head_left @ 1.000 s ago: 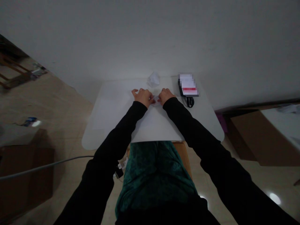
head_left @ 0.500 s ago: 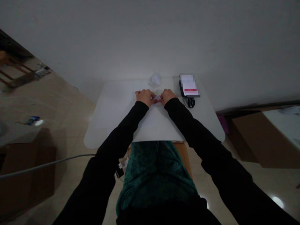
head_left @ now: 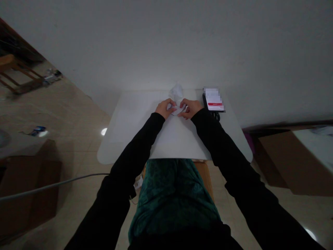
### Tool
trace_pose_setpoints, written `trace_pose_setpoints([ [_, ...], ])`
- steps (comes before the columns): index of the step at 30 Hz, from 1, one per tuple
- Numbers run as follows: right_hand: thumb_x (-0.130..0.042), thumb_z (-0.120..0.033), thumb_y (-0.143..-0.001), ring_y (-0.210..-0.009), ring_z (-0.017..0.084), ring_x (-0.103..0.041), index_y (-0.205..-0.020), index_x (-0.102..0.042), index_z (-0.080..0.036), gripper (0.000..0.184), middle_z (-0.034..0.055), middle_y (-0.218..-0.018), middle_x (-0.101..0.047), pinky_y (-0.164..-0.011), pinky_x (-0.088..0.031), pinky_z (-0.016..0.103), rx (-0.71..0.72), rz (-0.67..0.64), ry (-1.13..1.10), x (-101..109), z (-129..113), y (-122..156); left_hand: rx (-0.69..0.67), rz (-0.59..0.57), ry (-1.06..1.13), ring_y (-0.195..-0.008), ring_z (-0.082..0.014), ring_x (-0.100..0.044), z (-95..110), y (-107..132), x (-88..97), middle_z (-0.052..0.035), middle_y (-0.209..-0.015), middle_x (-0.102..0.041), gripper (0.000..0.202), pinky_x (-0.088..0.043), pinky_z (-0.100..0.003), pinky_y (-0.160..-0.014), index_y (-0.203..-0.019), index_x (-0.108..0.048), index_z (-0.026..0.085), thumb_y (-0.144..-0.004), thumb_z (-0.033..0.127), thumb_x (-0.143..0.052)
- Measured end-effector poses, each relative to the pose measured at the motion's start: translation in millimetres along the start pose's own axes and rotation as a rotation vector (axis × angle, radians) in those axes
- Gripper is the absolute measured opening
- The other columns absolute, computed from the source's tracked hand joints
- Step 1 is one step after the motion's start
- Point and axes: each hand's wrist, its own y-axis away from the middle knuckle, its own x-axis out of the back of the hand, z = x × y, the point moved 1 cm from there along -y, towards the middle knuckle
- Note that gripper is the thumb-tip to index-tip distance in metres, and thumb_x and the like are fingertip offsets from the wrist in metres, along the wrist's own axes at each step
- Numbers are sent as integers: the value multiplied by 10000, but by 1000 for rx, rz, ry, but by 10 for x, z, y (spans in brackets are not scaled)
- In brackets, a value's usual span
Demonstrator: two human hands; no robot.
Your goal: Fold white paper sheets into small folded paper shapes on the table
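The left hand (head_left: 164, 109) and right hand (head_left: 190, 108) come together, pinching a folded white paper (head_left: 179, 111) from both sides to hold it, near the far edge of the white table (head_left: 130, 139); a crumpled white paper (head_left: 177, 92) lies just beyond it, a pixelated phone (head_left: 213, 99) to its right.

A plain white wall (head_left: 166, 45) rises above a glossy beige tiled floor (head_left: 75, 152), with cardboard boxes (head_left: 31, 187) at both sides.

Your left sleeve (head_left: 135, 152) and right sleeve (head_left: 223, 146) are long, plain and black, reaching down to the wrists, and your left hand (head_left: 164, 108) and right hand (head_left: 189, 107) are bare. Over your lap you wear dark green mottled fabric (head_left: 171, 198), with more black clothing (head_left: 182, 241) at your front.
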Motion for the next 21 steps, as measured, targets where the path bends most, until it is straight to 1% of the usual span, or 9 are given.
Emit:
trace_pose_setpoints([
  [3,-721,-251,-815,-553,146,-644,-1010,-583,-168,253,-14,-614,-672,-635,-480,268,-41,16,9,28,-6,18,77,89,173,-836,-165,-643,-15,-29,-3,-40,-962,-672,320,-517,-332,-808,-984,-537,189,-725,202,-724],
  [6,-661,-289,-873,-633,178,-672,-1017,-608,-157,202,42,-687,-708,-686,-492,302,-100,66,140,50,-7,5,157,262,276,-790,-147,-640,-8,-43,126,-53,-951,-655,325,-521,-314,-769,-1086,-487,201,-819,274,-657],
  [9,-618,-321,-899,-833,245,-698,-1058,-625,-150,234,120,-874,-740,-766,-504,353,-169,131,312,60,18,-23,214,416,70,-919,-200,-639,-32,7,443,-76,-1016,-655,276,-499,-395,-888,-1108,-509,215,-866,304,-605],
  [11,-571,-320,-920,-925,278,-688,-1118,-616,-148,266,152,-974,-732,-792,-507,380,-227,166,387,53,53,-38,330,420,-178,-1080,-294,-591,-99,84,697,-112,-1111,-643,309,-432,-518,-985,-1110,-545,219,-829,302,-645],
  [13,-526,-306,-936,-965,294,-677,-1163,-601,-144,289,169,-1018,-721,-814,-502,398,-293,176,414,33,99,-49,484,431,-379,-1246,-393,-466,-205,186,935,-167,-1239,-586,347,-351,-618,-1028,-1116,-574,217,-810,351,-665],
  [15,-503,-283,-939,-991,300,-668,-1196,-586,-138,307,172,-1042,-713,-840,-490,400,-347,185,398,9,149,-60,568,461,-489,-1327,-425,-364,-320,290,1125,-197,-1353,-502,374,-307,-639,-1052,-1158,-575,212,-835,395,-619],
  [16,-506,-267,-932,-1002,300,-665,-1236,-563,-135,336,168,-1051,-711,-853,-483,396,-365,198,376,-2,173,-65,606,424,-500,-1344,-435,-336,-377,336,1194,-207,-1383,-468,418,-306,-640,-1052,-1195,-561,209,-836,417,-609],
  [18,-530,-230,-905,-1010,294,-661,-1367,-454,-124,479,157,-1068,-708,-873,-473,384,-380,240,312,-19,206,-72,688,367,-502,-1358,-455,-307,-476,414,1287,-228,-1408,-426,530,-307,-654,-1047,-1268,-515,203,-815,457,-621],
  [21,-552,-191,-868,-998,288,-656,-1488,-269,-117,685,157,-1103,-694,-883,-475,397,-347,317,229,-54,195,-63,780,356,-524,-1357,-474,-306,-574,484,1346,-236,-1445,-378,714,-312,-670,-1044,-1312,-477,211,-716,522,-718],
])
